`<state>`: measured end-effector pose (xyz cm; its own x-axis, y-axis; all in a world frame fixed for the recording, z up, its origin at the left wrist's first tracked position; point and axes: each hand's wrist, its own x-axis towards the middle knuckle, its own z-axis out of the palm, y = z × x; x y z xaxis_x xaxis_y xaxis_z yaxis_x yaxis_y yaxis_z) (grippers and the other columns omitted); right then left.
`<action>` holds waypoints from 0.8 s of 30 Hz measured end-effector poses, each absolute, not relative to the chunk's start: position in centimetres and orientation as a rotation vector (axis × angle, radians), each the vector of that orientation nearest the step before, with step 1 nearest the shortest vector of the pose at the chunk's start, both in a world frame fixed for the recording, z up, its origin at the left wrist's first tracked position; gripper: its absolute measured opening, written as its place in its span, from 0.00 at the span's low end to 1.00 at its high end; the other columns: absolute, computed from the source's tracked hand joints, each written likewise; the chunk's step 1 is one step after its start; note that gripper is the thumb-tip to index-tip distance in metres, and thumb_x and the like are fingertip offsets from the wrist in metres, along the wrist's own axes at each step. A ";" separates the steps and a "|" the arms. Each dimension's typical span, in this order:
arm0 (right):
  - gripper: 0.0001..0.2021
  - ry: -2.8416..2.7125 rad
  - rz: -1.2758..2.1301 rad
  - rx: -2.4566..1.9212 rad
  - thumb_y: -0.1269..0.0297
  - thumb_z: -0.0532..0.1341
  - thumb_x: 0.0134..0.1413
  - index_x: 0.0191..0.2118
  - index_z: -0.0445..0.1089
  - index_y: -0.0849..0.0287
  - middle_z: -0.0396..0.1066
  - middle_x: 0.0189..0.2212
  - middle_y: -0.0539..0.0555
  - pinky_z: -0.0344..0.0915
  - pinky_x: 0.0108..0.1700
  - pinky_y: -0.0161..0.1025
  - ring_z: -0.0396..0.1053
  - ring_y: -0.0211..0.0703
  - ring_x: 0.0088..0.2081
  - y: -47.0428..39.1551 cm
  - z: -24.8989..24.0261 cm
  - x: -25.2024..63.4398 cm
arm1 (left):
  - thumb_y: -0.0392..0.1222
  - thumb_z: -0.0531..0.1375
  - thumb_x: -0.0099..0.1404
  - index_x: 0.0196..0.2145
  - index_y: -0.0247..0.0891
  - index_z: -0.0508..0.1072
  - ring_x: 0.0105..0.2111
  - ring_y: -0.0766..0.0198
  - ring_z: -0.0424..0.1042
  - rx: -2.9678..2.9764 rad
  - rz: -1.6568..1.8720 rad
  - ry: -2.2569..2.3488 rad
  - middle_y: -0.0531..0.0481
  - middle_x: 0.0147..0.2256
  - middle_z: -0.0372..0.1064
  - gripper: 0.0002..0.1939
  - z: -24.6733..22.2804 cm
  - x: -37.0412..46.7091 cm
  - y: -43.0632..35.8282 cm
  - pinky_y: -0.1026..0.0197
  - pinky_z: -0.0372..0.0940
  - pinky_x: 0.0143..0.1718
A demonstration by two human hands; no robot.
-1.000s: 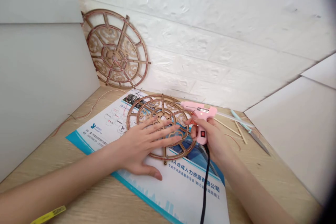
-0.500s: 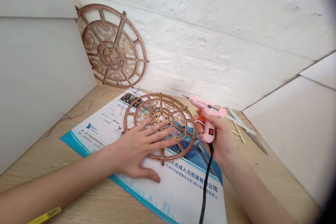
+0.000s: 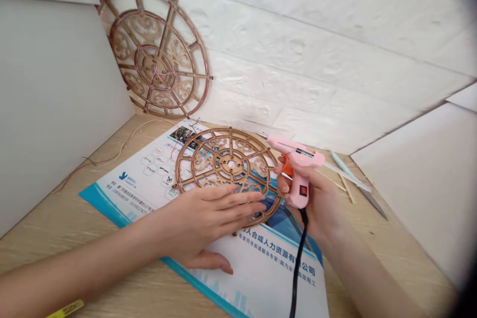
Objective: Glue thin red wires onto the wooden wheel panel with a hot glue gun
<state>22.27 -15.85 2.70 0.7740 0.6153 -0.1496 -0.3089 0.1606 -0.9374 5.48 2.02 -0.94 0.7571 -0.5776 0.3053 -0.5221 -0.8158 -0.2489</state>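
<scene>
My right hand (image 3: pixel 316 196) is wrapped round the handle of a pink hot glue gun (image 3: pixel 298 154), fingers at its orange trigger. The nozzle points left over the far right rim of a round brown openwork frame (image 3: pixel 231 163). A clear glue stick (image 3: pixel 345 174) sticks out of the gun's back, and a black cord (image 3: pixel 298 263) runs down from the handle. My left hand (image 3: pixel 212 223), palm down with the fingers stretched out, lies over the near part of the frame and hides some of it. Thin wire follows the frame's ribs.
Under the frame lies a blue and white printed sheet (image 3: pixel 208 278). A second round frame (image 3: pixel 152 62) leans against the white wall at back left. Loose thin wires (image 3: pixel 122 144) trail at left. A light blue knife (image 3: pixel 341 161) and thin wooden sticks (image 3: pixel 348 191) lie at right.
My left hand has slid toward the near edge of the frame, its fingers now closer together, baring the frame's hub. The glue gun stays in my right hand, and the view has shifted slightly.
</scene>
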 end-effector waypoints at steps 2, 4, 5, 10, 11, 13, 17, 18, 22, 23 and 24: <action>0.11 -0.301 0.681 -1.252 0.58 0.72 0.47 0.36 0.79 0.56 0.73 0.28 0.51 0.58 0.18 0.30 0.63 0.33 0.20 -15.8 2.7 22.2 | 0.64 0.43 0.77 0.71 0.30 0.56 0.76 0.60 0.40 -2.788 -0.558 0.868 0.48 0.73 0.47 0.39 -0.9 5.5 2.0 0.55 0.45 0.74; 0.11 -0.311 0.675 -1.260 0.58 0.73 0.45 0.34 0.78 0.57 0.74 0.28 0.51 0.62 0.21 0.30 0.66 0.34 0.22 -15.6 2.7 22.0 | 0.63 0.43 0.77 0.72 0.31 0.56 0.76 0.60 0.40 -2.772 -0.556 0.862 0.50 0.74 0.46 0.39 -0.9 5.5 1.9 0.55 0.47 0.73; 0.11 -0.317 0.669 -1.264 0.58 0.74 0.44 0.33 0.78 0.57 0.75 0.29 0.51 0.66 0.24 0.31 0.69 0.35 0.24 -15.5 2.7 21.9 | 0.63 0.43 0.77 0.72 0.32 0.56 0.76 0.60 0.40 -2.766 -0.562 0.858 0.51 0.74 0.46 0.39 -0.8 5.5 1.9 0.55 0.48 0.73; 0.15 -0.358 0.718 -1.294 0.60 0.79 0.38 0.34 0.79 0.56 0.80 0.33 0.53 0.75 0.38 0.35 0.78 0.44 0.35 -15.3 2.5 20.6 | 0.63 0.44 0.77 0.72 0.32 0.56 0.74 0.57 0.45 -2.771 -0.585 0.840 0.50 0.73 0.50 0.38 -0.7 5.4 1.7 0.55 0.56 0.68; 0.16 -0.371 0.747 -1.300 0.59 0.79 0.38 0.34 0.79 0.56 0.81 0.32 0.54 0.76 0.38 0.37 0.79 0.46 0.35 -15.2 2.4 20.2 | 0.63 0.45 0.77 0.71 0.33 0.57 0.74 0.57 0.47 -2.783 -0.590 0.845 0.51 0.73 0.52 0.38 -0.7 5.4 1.6 0.55 0.57 0.66; 0.17 -0.396 0.803 -1.305 0.59 0.79 0.38 0.35 0.79 0.56 0.82 0.33 0.56 0.77 0.39 0.41 0.80 0.50 0.37 -15.1 2.2 19.5 | 0.62 0.47 0.77 0.69 0.34 0.61 0.72 0.56 0.52 -2.823 -0.614 0.852 0.50 0.70 0.58 0.36 -0.8 5.5 1.6 0.57 0.59 0.64; 0.16 -0.489 0.859 -1.281 0.62 0.78 0.43 0.39 0.79 0.55 0.83 0.39 0.55 0.78 0.46 0.44 0.81 0.49 0.42 -15.0 1.7 18.7 | 0.62 0.50 0.76 0.66 0.36 0.67 0.69 0.55 0.57 -2.893 -0.634 0.872 0.50 0.65 0.67 0.33 -0.9 5.7 1.7 0.56 0.60 0.62; 0.15 -0.516 0.859 -1.273 0.63 0.78 0.45 0.40 0.79 0.55 0.83 0.39 0.54 0.77 0.47 0.43 0.81 0.48 0.42 -15.1 1.6 18.6 | 0.62 0.51 0.76 0.66 0.36 0.67 0.69 0.55 0.57 -2.895 -0.626 0.868 0.50 0.65 0.67 0.33 -0.8 5.8 1.6 0.56 0.60 0.61; 0.13 -0.568 0.862 -1.252 0.65 0.76 0.50 0.43 0.79 0.53 0.82 0.40 0.52 0.77 0.47 0.40 0.80 0.45 0.43 -15.2 1.1 18.6 | 0.62 0.50 0.76 0.67 0.38 0.66 0.71 0.56 0.52 -2.859 -0.610 0.823 0.52 0.67 0.64 0.33 -0.5 5.8 1.4 0.56 0.61 0.58; 0.14 -0.571 0.864 -1.254 0.65 0.76 0.51 0.43 0.79 0.53 0.82 0.40 0.52 0.77 0.46 0.39 0.80 0.45 0.43 -15.3 1.0 18.6 | 0.62 0.50 0.76 0.67 0.38 0.65 0.72 0.56 0.51 -2.845 -0.612 0.813 0.52 0.68 0.63 0.33 -0.4 5.7 1.4 0.56 0.60 0.58; 0.14 -0.569 0.864 -1.261 0.65 0.76 0.51 0.44 0.78 0.53 0.81 0.40 0.52 0.77 0.45 0.39 0.80 0.45 0.43 -15.4 0.9 18.6 | 0.62 0.50 0.76 0.67 0.37 0.66 0.72 0.56 0.50 -2.831 -0.618 0.810 0.51 0.68 0.64 0.32 -0.3 5.7 1.3 0.57 0.60 0.58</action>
<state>18.60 -15.35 0.88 0.5736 0.8145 -0.0865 -0.2430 0.0684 -0.9676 5.68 1.35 -0.28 0.7718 -0.5313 0.3493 -0.4771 -0.8470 -0.2344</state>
